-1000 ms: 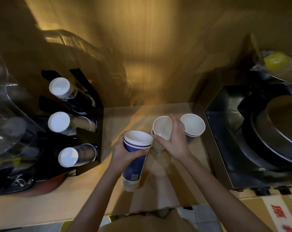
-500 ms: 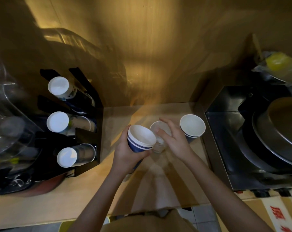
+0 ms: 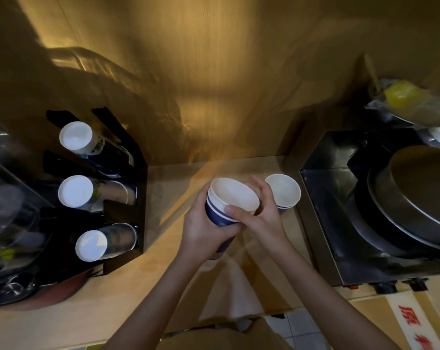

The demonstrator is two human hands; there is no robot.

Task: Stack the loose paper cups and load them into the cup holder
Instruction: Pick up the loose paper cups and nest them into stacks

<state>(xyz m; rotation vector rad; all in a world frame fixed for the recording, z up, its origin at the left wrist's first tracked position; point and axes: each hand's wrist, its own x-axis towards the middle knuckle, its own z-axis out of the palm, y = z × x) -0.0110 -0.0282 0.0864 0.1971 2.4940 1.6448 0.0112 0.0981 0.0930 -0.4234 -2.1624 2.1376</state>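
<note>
In the head view, a stack of paper cups [image 3: 226, 210] sits at the centre of the frame, above a pale wood-grain bench [image 3: 163, 248]. The cups are smooth, tapered cylinders with blue walls, white bands under the rolled rims and plain white insides. The left hand [image 3: 201, 231] wraps the stack's lower wall in a closed grip. The right hand [image 3: 262, 215] closes over the top cup, thumb on the near rim and fingers curled over the far rim. Just right of the hands, two more nested cups [image 3: 283, 192] stand upright on the bench, mouth up.

At the left of the frame, a black cup holder [image 3: 128, 198] carries three rows of cups lying sideways, their round white bottoms facing the camera. At the right stands a dark metal appliance [image 3: 345, 223] holding a round steel lid [image 3: 421, 198]. Red characters show on a cardboard box [image 3: 413, 322] in the lower right corner; they are too blurred to read.
</note>
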